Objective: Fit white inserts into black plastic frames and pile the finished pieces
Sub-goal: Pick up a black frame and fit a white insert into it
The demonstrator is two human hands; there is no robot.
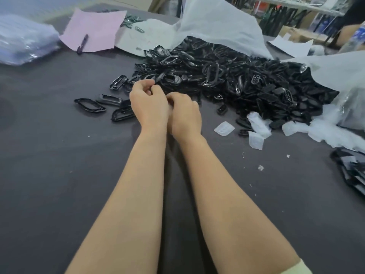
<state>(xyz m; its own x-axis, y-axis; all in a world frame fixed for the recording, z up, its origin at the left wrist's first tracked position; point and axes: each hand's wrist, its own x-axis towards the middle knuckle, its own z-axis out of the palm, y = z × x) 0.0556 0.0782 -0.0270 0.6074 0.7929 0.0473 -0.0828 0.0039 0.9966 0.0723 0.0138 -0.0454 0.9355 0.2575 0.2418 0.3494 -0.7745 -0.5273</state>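
Head view, hands. The left hand (148,99) is at the near edge of the pile of black frames (217,76). Its fingers are curled tight, with forefinger and thumb closed together. They pinch the end of a black frame (159,77), which sticks out past the forefinger tip. The rest of that piece is hidden behind the hand.

The right hand (184,113) lies just beside the left, and its knuckles touch it. Its fingers are curled under toward the left palm. Whatever they hold is hidden, so I cannot tell its grip. Both forearms are bare, and a pale sleeve edge (302,266) shows at the right elbow.

Head view, task parts. The pile spills from an opened white plastic bag (217,20) onto the dark grey table cloth (59,175). Four loose frames (89,104) lie apart from the pile, left of the hands. Translucent white inserts (224,128) lie scattered right of the hands at the pile's near edge, with more heaped toward the right. No separate pile of finished pieces can be made out.

Head view, surroundings. A pink sheet of paper (92,28) lies at the far left with a dark pen (83,43) on it. A clear plastic bag (23,38) sits at the left edge. A stack of dark flat items (351,171) sits at the right edge, too blurred to identify.

Markings: no brand, label or writing is legible anywhere.
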